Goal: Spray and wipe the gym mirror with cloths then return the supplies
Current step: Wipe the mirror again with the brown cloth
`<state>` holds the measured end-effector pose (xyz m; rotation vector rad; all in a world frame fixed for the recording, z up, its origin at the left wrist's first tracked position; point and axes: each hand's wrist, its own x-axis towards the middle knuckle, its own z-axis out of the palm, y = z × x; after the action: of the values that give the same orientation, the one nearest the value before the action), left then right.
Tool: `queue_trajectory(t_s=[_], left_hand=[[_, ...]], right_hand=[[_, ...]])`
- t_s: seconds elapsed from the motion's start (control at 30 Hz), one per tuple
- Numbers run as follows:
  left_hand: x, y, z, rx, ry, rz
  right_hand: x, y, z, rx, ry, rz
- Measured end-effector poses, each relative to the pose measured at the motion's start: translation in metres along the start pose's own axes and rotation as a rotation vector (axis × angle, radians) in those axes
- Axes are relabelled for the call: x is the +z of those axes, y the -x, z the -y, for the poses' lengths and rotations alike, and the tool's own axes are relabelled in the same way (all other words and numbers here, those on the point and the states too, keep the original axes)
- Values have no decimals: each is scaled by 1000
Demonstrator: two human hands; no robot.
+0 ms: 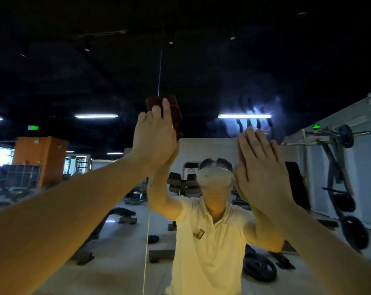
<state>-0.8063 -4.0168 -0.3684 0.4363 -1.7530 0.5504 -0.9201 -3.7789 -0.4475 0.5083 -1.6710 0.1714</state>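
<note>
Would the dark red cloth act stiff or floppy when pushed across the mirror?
Likely floppy: the cloth bunches and droops past the left hand. Probably light, since pressing fingers alone seem to pin it to the mirror. It may bunch further rather than slide flat.

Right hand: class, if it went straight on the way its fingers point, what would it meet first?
Most likely the mirror. The right hand is open and flat, fingers aimed up and forward, and its reflection nearly joins it, so the glass looks right there; whether they already touch is unclear.
</note>
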Motion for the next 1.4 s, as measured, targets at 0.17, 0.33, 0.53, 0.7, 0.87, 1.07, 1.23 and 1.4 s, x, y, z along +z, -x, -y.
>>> queue_trajectory(t_s=[0.17,0.33,0.53,0.7,0.87,1.07,1.23,1.4], left_hand=[[-19,10,-70,34,113,-36],[-19,54,-118,302,114,-106],[19,74,-24,270,35,-43],[41,98,19,228,-9,3],[30,108,-18,210,24,-24],[11,133,-124,249,315,-70],[7,157,-155,410,328,-70],[44,194,-67,379,275,-150]], right_hand=[[-9,18,-25,-122,-4,56],[-9,30,-21,-95,-51,54],[-8,39,9,60,-47,59],[-16,35,29,154,-63,111],[-22,71,20,88,-72,142],[-19,155,-9,53,-32,162],[-20,168,-12,44,-91,173],[-15,172,-3,80,-150,138]])
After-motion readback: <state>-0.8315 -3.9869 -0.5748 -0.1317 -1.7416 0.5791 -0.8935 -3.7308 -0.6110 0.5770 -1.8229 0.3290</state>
